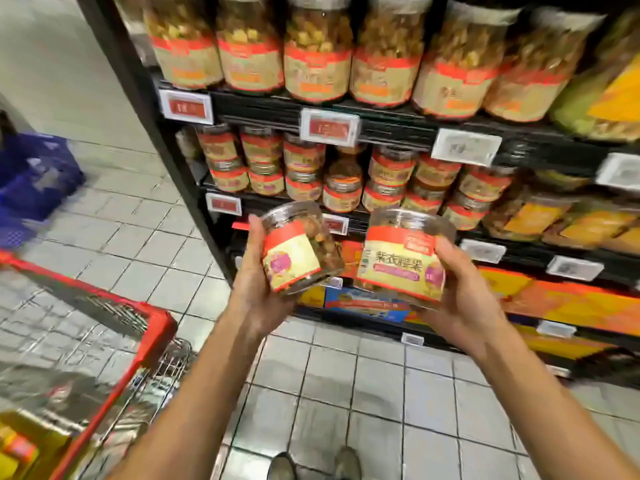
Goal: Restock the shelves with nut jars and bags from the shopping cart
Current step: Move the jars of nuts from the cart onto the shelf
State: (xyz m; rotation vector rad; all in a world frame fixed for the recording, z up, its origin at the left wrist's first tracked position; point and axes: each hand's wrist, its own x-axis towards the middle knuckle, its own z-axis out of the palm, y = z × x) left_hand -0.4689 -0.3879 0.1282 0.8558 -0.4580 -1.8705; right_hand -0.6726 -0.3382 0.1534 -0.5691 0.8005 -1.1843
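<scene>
A person's left hand [258, 271] and right hand [460, 289] each hold up a small clear plastic nut jar with a red-and-cream label before the black metal store shelves [263, 112]. The left jar [298, 251] tilts to the right with the thumb laid up its near side. The other fingers curl behind it, out of sight. The right jar [405, 258] stands nearly upright, cradled from below and from the right, the thumb pressed on its label edge. The two jars are close but apart.

Just above and beyond the fingers, a shelf carries a row of matching small jars [343, 188], stacked two high. One stack in the middle looks lower than its neighbours. Higher still stands a row of large nut jars [318, 53]. Below and left of the left hand's fingers sits the red-rimmed wire shopping cart [156, 327], with blurred packets inside.

The step in hand appears to be the carry from cart to shelf, with neither jar yet placed. The next move likely calls for raising both jars to that matching row, righting the tilted one, and setting each down label outward without knocking the stacks.
</scene>
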